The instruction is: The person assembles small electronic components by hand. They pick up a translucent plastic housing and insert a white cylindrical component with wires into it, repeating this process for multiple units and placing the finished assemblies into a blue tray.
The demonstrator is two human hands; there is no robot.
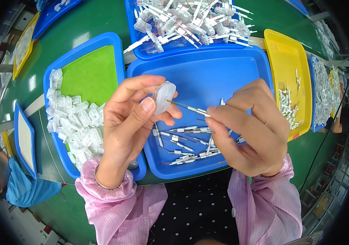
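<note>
My left hand (121,120) pinches a translucent whitish plastic housing (164,93), rounded and flattish, between thumb and fingers. In my right hand (256,128), thumb and forefinger grip a thin metal rod with a white sleeve (191,108). The rod's tip meets the housing's face; how far it goes in, I cannot tell. Both hands are above a blue tray (199,67), where several similar thin white-and-metal rods (191,155) lie. Left of it, a blue tray with a green bottom (90,67) holds a heap of clear plastic housings (78,118).
At the back, another blue tray (135,45) is heaped with housings joined to white rods (195,22). A yellow tray (283,43) with small white parts (287,107) stands at the right. A person in a blue top (29,185) is at the far left.
</note>
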